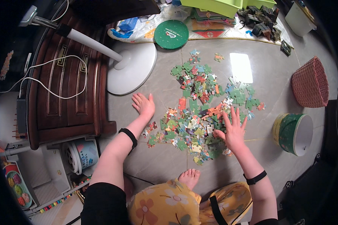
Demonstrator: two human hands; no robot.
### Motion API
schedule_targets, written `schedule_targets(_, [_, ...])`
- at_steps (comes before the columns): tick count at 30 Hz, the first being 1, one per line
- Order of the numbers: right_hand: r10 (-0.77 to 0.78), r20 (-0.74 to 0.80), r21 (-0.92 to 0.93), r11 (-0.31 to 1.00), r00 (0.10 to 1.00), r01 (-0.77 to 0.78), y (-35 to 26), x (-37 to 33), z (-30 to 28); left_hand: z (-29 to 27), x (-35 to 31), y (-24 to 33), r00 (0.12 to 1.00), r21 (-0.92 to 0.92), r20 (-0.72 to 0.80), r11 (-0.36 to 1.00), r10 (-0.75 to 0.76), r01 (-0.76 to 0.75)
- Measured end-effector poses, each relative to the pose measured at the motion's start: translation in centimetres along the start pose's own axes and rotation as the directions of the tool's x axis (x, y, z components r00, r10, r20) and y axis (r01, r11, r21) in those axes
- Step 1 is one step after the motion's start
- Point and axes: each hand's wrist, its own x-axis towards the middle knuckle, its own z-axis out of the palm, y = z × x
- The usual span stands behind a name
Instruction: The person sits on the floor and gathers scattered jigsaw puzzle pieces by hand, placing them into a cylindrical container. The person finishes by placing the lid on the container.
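Observation:
Loose jigsaw puzzle pieces (193, 125), mostly green with orange, white and blue ones among them, lie heaped and spread on the grey tiled floor. My right hand (233, 131) is over the right side of the pile, fingers spread, with its fingertips at the pieces. Nothing shows gripped in it; what lies under the palm is hidden. To the left of the pile, my left hand (143, 106) is open above the floor, between the pieces and a white round stand base (137, 71), holding nothing.
A round green lid (171, 34) lies beyond the pile on a patterned mat. At the right are an open green tub (289, 133) on its side and a red woven basket (311, 83). A dark wooden cabinet (64, 101) stands at the left. My bare foot (189, 178) is near the pile.

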Motion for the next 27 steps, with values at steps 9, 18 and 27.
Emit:
schedule_targets(9, [0.076, 0.005, 0.064, 0.995, 0.997, -0.076, 0.1, 1.9, 1.6, -0.4, 3.3, 12.5, 0.916, -0.333, -0.095, 0.854, 0.39, -0.399])
schedule_targets(18, [0.263, 0.026, 0.042, 0.964, 0.964, -0.264, 3.8, 2.0, 2.0, 2.3, -1.5, 18.4, 0.767, -0.232, 0.068, 0.758, 0.638, -0.61])
schedule_targets(27, [0.29, 0.015, 0.094, 0.953, 0.957, -0.29, 5.7, 3.1, 0.5, 0.8, 5.0, 22.2, 0.814, -0.228, -0.063, 0.786, 0.577, -0.575])
